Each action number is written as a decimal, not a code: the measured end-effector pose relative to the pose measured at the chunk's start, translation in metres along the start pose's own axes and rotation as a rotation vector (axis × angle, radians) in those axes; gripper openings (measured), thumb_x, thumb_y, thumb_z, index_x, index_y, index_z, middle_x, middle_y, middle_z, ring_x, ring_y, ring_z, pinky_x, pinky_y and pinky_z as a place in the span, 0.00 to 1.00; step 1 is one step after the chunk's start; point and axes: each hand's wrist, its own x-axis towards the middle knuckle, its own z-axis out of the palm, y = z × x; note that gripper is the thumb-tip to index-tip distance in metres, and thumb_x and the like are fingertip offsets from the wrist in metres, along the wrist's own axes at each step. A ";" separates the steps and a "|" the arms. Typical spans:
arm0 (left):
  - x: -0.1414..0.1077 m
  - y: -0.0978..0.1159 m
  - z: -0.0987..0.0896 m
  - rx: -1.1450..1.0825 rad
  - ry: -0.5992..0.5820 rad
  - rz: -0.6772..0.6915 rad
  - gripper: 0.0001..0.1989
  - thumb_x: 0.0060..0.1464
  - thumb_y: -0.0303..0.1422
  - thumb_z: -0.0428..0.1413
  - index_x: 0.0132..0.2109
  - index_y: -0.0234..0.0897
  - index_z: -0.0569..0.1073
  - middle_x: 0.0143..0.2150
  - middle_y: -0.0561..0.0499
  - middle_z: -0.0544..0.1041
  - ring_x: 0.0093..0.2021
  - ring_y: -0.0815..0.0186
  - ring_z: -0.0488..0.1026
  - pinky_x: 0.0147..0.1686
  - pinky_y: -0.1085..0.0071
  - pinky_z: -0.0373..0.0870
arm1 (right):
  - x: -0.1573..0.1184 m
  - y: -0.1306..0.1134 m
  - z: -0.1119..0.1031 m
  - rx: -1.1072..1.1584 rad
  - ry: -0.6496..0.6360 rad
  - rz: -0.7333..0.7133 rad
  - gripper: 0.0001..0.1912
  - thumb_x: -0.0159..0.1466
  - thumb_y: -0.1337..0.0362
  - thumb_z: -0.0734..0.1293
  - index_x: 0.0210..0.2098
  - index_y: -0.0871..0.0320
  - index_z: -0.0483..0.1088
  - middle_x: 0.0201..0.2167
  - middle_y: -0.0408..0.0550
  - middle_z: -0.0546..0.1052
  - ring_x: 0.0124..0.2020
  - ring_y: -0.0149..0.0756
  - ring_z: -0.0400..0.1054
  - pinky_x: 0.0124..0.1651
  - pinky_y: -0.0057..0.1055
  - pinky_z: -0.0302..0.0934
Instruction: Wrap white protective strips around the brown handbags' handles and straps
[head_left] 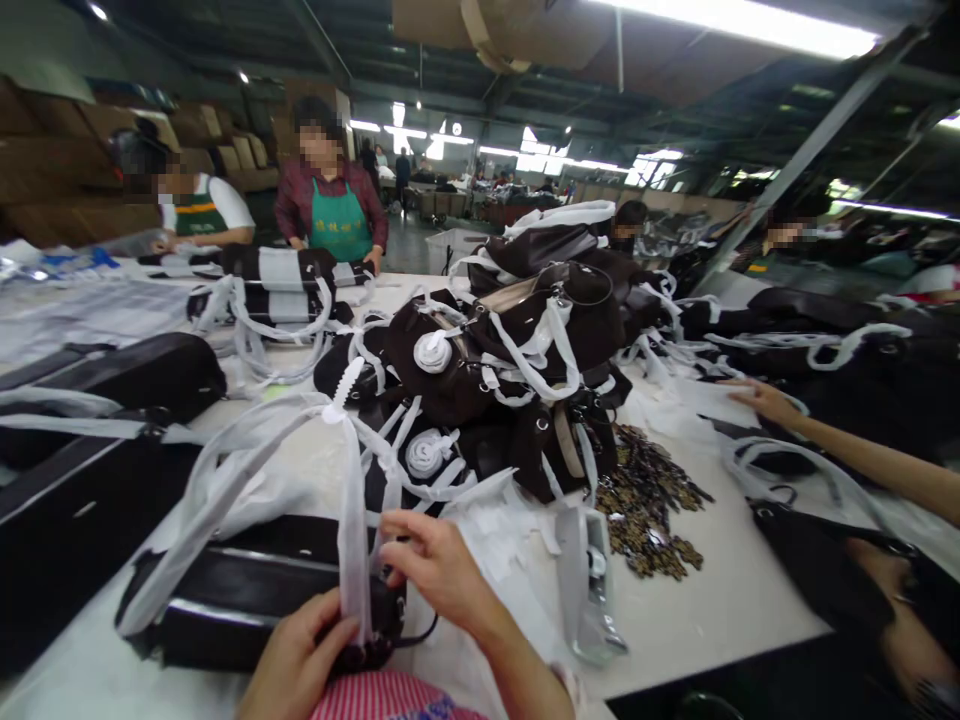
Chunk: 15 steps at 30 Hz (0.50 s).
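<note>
A dark handbag (247, 590) lies before me, its long straps wrapped in white tissue. My left hand (304, 640) is closed, thumb and fingers pinching the wrapped strap (354, 540) near its lower end. On the other side of that strap is my right hand (439, 565), its fingers curled in at the strap's rear length just above the bag's end; the fingertips are partly hidden. A twisted white tail (346, 385) sticks up where the wrapped straps meet. A thin dark cord (420, 635) loops out from the bag's end.
Dark bags with wrapped straps (540, 340) are heaped mid-table. Right of me lie a tape dispenser (589, 585) and a pile of bronze-coloured metal pieces (652, 505). More bags (97, 510) lie left. A co-worker's hand (765, 400) reaches in at right; a person in a green apron (337, 215) stands opposite.
</note>
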 end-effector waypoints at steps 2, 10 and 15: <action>0.004 0.006 -0.005 -0.031 0.010 -0.017 0.19 0.52 0.45 0.54 0.46 0.40 0.78 0.46 0.49 0.80 0.49 0.55 0.74 0.52 0.65 0.68 | -0.019 0.007 -0.059 -0.137 0.219 0.061 0.19 0.56 0.51 0.65 0.40 0.57 0.75 0.37 0.48 0.79 0.24 0.33 0.71 0.23 0.27 0.60; 0.022 0.029 -0.034 -0.171 0.070 -0.148 0.24 0.43 0.49 0.60 0.44 0.39 0.79 0.40 0.50 0.81 0.46 0.52 0.76 0.54 0.58 0.68 | -0.129 0.088 -0.252 -0.318 0.870 0.603 0.18 0.48 0.48 0.65 0.22 0.58 0.71 0.30 0.59 0.79 0.39 0.52 0.73 0.32 0.36 0.61; 0.009 0.021 -0.014 -0.148 0.076 -0.237 0.26 0.38 0.53 0.61 0.41 0.39 0.80 0.40 0.49 0.82 0.46 0.50 0.76 0.53 0.56 0.69 | -0.157 0.123 -0.253 -0.152 0.844 0.806 0.21 0.50 0.47 0.66 0.31 0.59 0.74 0.37 0.59 0.81 0.37 0.45 0.75 0.25 0.28 0.53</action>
